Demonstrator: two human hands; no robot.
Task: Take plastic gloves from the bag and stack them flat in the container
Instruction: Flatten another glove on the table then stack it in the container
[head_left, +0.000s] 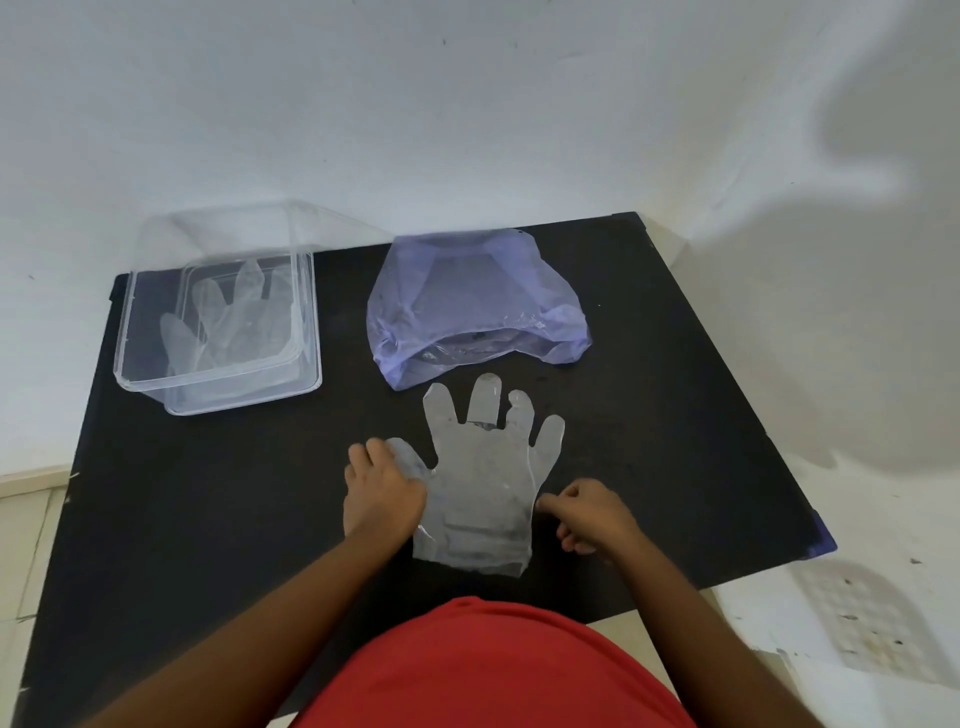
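Two hands work on one clear plastic glove (480, 478) that lies flat on the black table (208, 499), fingers pointing away from the person, just on the near side of the purple bag (467, 301). The left hand (382, 496) presses down on the glove's thumb and left edge, fingers bent over the film. The right hand (587, 512) sits at the glove's right edge, curled nearly closed — whether it actually pinches the plastic is hard to tell. The bag's open mouth faces the glove, and something glinting shows inside it, likely more gloves. To the left of the bag stands the clear container (218, 384), with gloves in the container (228, 317) lying flat on its bottom — how many, I cannot tell. A red shirt (493, 670) fills the near edge.
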